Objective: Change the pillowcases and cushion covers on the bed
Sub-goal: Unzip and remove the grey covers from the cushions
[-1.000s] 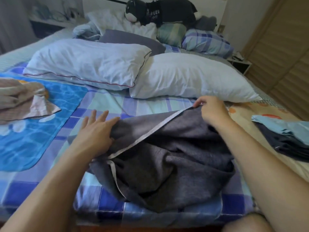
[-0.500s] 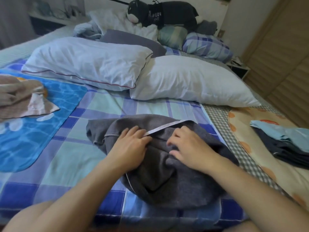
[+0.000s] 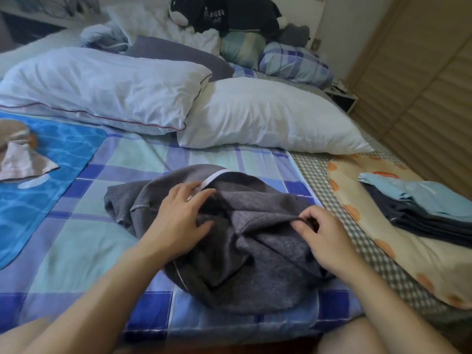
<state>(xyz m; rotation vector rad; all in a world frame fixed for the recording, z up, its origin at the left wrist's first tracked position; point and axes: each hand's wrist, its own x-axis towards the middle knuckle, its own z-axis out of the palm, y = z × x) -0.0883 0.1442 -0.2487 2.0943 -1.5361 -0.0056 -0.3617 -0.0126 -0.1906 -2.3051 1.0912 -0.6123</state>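
right hand (image 3: 329, 241) fingertips pinching a fold of the grey pillowcase (image 3: 245, 251), left hand (image 3: 178, 221) lying flat, fingers spread, on its white-edged opening, case sitting bunched on the checked sheet (image 3: 97, 251), insides hidden, bare white pillows (image 3: 265, 118) lying behind, forearms running off-frame

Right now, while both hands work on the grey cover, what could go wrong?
1. The dark grey fleece pillowcase lies bunched, and the right hand pinches only a small fold, so it may slip free.
2. The left hand rests on the cloth near the white-trimmed opening; pulling against it could twist the opening.
3. The bare white pillow lies far off, so reaching could drag the bedding.
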